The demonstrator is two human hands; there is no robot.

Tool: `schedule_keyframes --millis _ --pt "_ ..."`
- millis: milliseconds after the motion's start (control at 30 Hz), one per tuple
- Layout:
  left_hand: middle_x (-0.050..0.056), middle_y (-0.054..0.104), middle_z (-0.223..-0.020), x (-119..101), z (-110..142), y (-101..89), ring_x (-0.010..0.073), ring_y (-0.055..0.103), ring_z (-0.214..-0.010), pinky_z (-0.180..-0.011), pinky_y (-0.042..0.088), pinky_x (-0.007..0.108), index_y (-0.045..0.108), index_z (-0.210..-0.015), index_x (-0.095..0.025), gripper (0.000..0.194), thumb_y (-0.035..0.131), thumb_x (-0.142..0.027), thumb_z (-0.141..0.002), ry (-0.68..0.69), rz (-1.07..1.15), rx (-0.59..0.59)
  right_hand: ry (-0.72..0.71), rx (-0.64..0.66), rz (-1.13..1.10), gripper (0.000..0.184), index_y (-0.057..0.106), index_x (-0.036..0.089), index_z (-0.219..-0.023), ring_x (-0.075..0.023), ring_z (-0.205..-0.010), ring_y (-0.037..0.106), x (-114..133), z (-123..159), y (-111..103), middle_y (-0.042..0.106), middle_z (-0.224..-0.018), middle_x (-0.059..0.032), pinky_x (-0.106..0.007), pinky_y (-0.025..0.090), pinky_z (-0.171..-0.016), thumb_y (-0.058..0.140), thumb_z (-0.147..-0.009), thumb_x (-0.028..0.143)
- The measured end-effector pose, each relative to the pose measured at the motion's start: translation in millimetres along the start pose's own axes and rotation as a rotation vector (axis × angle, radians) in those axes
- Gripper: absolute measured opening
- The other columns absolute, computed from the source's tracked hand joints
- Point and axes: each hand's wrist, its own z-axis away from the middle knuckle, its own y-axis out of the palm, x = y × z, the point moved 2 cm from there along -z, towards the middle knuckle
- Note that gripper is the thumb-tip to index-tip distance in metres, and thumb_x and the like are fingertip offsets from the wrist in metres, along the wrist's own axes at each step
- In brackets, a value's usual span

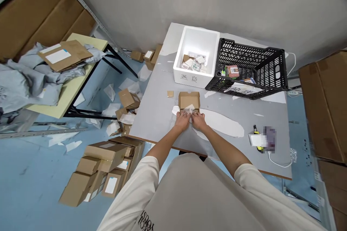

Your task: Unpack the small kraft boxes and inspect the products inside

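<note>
A small brown cardboard box (189, 99) stands on the grey table with its lid flap raised. Crumpled translucent plastic (190, 108) and a bit of white show at its opening. My left hand (183, 121) is at the near left of the box, fingers bent and closed on the plastic. From the right, my right hand (199, 121) pinches the same plastic, close beside the left. My fingers partly hide the box's front and what lies inside. A small tan square piece (170, 94) lies left of the box.
Behind the box stand a white foam bin (193, 78) with small packets and a black crate (251, 57) with a few packages. A yellow-black item (260, 148) and a cable lie at right. Cartons (105, 155) and paper scraps cover floor at left; grey bags (35, 79) fill a side table.
</note>
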Motion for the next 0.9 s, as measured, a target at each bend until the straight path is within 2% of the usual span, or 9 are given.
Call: schedule_keyframes --millis 67,167,333,467,667,767,900 --pt "0.016 0.061 -0.128 -0.6 -2.9 2.5 0.0343 0.033 -0.139 -0.111 0.018 0.057 0.056 -0.133 -0.022 0.042 0.048 -0.023 -0.091 -0.024 -0.018 0.032 0.016 -0.027 -0.015 0.044 0.058 0.022 -0.131 -0.029 -0.126 0.043 -0.7 3.1 -2.7 0.059 -0.134 -0.0133 -0.048 0.022 -0.105 0.046 -0.09 0.015" --pt "0.017 0.058 -0.129 -0.6 -5.9 1.7 0.035 0.037 -0.132 -0.109 0.022 0.056 0.061 -0.126 -0.021 0.037 0.047 -0.026 -0.092 -0.077 -0.037 0.025 0.039 -0.1 -0.045 0.044 0.058 0.021 -0.131 -0.0282 -0.125 0.044 -5.6 9.1 -9.8 0.06 -0.134 -0.0129 -0.045 0.024 -0.104 0.043 -0.09 0.015" --pt "0.015 0.054 -0.13 -9.9 -3.4 -13.8 0.032 0.04 -0.126 -0.106 0.027 0.05 0.055 -0.133 -0.022 0.041 0.045 -0.024 -0.093 -0.066 -0.024 -0.078 0.039 -0.183 -0.12 0.04 0.062 0.022 -0.125 -0.0265 -0.121 0.047 -21.1 22.9 -21.5 0.062 -0.13 -0.0101 -0.042 0.026 -0.103 0.042 -0.091 0.017" --pt "0.014 0.053 -0.132 -33.2 -4.4 -25.0 0.0306 0.043 -0.124 -0.105 0.027 0.049 0.051 -0.136 -0.024 0.043 0.043 -0.023 -0.094 0.012 0.012 -0.133 0.088 -0.215 -0.169 0.038 0.064 0.024 -0.123 -0.0259 -0.12 0.048 -41.2 42.0 -25.2 0.062 -0.13 -0.0091 -0.041 0.027 -0.103 0.042 -0.091 0.018" --pt "0.013 0.05 -0.139 -95.7 -17.1 -18.4 0.0307 0.041 -0.128 -0.106 0.029 0.05 0.049 -0.138 -0.025 0.045 0.042 -0.02 -0.093 0.108 0.023 -0.119 0.207 -0.227 -0.234 0.037 0.064 0.024 -0.121 -0.0258 -0.122 0.048 -97.2 88.8 -20.0 0.062 -0.13 -0.0076 -0.041 0.029 -0.103 0.043 -0.092 0.02" --pt "0.012 0.049 -0.142 -139.2 -27.0 -5.9 0.0309 0.039 -0.131 -0.107 0.028 0.05 0.048 -0.139 -0.026 0.049 0.044 -0.017 -0.091 0.13 0.016 -0.082 0.265 -0.234 -0.233 0.037 0.064 0.025 -0.121 -0.0253 -0.122 0.048 -138.3 121.1 -18.1 0.062 -0.13 -0.007 -0.041 0.03 -0.103 0.043 -0.091 0.02" --pt "0.012 0.047 -0.144 -208.6 -42.4 18.0 0.0303 0.038 -0.132 -0.106 0.029 0.048 0.05 -0.138 -0.025 0.049 0.046 -0.015 -0.09 0.163 0.003 -0.042 0.347 -0.246 -0.215 0.037 0.064 0.025 -0.122 -0.0249 -0.122 0.049 -203.4 172.5 -19.9 0.061 -0.131 -0.0068 -0.041 0.032 -0.102 0.044 -0.091 0.02"
